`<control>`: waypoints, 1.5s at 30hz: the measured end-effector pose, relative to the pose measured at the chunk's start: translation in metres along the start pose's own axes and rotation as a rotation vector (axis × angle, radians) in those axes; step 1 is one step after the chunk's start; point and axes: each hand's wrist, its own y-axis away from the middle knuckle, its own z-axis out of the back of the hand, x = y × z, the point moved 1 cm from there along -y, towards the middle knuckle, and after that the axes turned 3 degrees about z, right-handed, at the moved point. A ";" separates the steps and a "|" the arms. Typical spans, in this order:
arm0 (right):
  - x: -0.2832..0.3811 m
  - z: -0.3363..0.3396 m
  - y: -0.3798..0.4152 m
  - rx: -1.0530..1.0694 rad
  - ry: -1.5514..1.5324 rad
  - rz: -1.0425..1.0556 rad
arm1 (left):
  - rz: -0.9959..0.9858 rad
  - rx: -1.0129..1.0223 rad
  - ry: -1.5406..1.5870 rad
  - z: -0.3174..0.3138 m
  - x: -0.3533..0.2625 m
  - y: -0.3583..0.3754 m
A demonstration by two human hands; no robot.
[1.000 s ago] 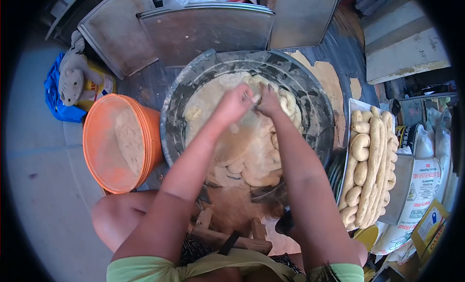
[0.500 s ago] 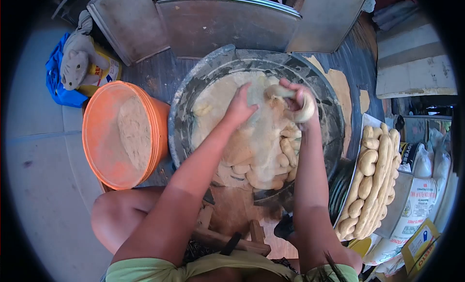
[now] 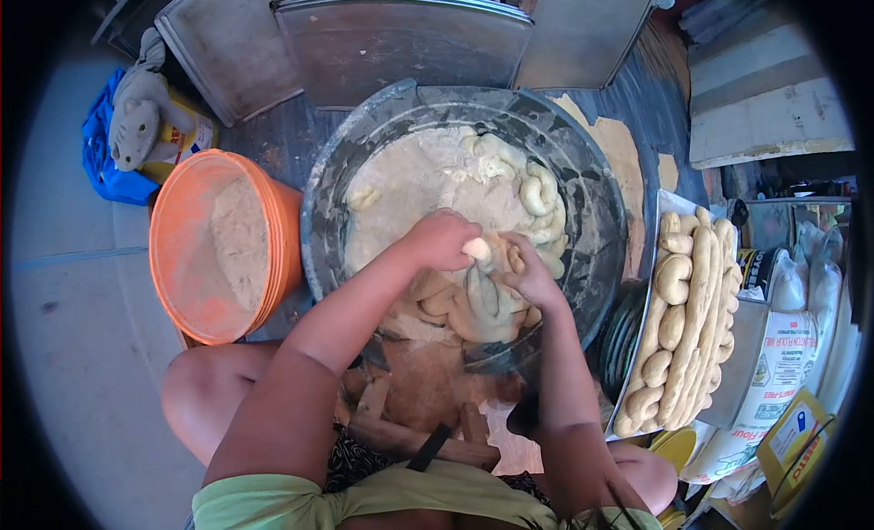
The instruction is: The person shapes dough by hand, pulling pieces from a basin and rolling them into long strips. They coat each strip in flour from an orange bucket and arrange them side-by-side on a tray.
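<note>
A wide dark basin [image 3: 323, 211] in front of me holds pale powder [image 3: 401, 170] and several twisted and rope-like pieces of dough. My left hand [image 3: 442, 241] is closed round a piece of dough [image 3: 476, 249], whose pale end pokes out by the thumb. Just to its right, my right hand [image 3: 535, 277] grips dough too, with its fingers curled over a coated piece [image 3: 516, 259]. Below both hands lies a pile of dough strands [image 3: 487, 307]. Paler dough coils [image 3: 538, 191] rest along the basin's far right side.
An orange bucket [image 3: 291, 248] with powder inside stands left of the basin. On the right, a tray [image 3: 637, 384] carries rows of shaped dough [image 3: 696, 302]. Metal sheets [image 3: 401, 52] lean behind the basin. Flour sacks [image 3: 778, 375] and a grey cat plush [image 3: 137, 129] are farther out.
Both hands have come down nearer to me, from the basin's far half to the pile of dough. The looped dough my right hand held up now appears left at the far right side.
</note>
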 end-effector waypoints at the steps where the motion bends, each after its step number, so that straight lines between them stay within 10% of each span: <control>1: 0.022 -0.017 -0.005 -0.057 0.007 0.217 | 0.037 0.057 0.058 0.010 -0.009 0.006; 5: 0.071 -0.052 -0.028 0.091 -0.086 0.157 | 0.223 0.155 0.279 0.052 -0.008 0.018; 7: 0.094 -0.051 -0.031 0.233 -0.095 -0.227 | 0.070 -0.044 0.502 0.057 0.020 0.026; 9: 0.132 -0.051 -0.015 0.182 -0.063 -0.135 | -0.077 -0.244 0.730 0.041 0.048 0.017; 13: 0.198 -0.040 0.012 0.141 0.182 0.150 | -0.071 -0.384 0.047 -0.013 0.096 -0.015; 14: 0.203 -0.039 0.020 0.185 0.271 0.215 | 0.137 -0.312 0.257 -0.013 0.098 -0.018; 17: 0.193 -0.020 0.040 0.177 0.191 0.216 | 0.404 -0.436 0.690 -0.016 0.106 -0.009; 23: 0.129 0.036 0.037 -0.066 -0.465 0.124 | 0.112 -0.885 0.810 0.095 0.042 0.106; 27: 0.088 0.050 0.021 -0.079 -0.537 0.061 | 0.039 -0.583 0.427 0.135 -0.003 0.087; 30: 0.034 0.063 0.007 -0.246 -0.125 -0.257 | 0.260 -0.234 0.259 0.076 0.052 0.048; 31: 0.020 0.061 0.004 -0.180 0.450 -0.330 | 0.293 -0.129 0.150 0.043 0.081 0.036; 33: -0.007 0.044 -0.017 -0.212 1.002 -0.132 | 0.459 -0.117 0.042 -0.022 0.088 0.033; 37: -0.033 -0.004 -0.067 -0.366 0.860 0.156 | 0.578 -0.333 -0.061 -0.101 0.106 0.042; 45: -0.074 -0.116 -0.005 0.075 1.296 0.105 | 0.729 -0.370 -0.156 -0.146 0.086 0.086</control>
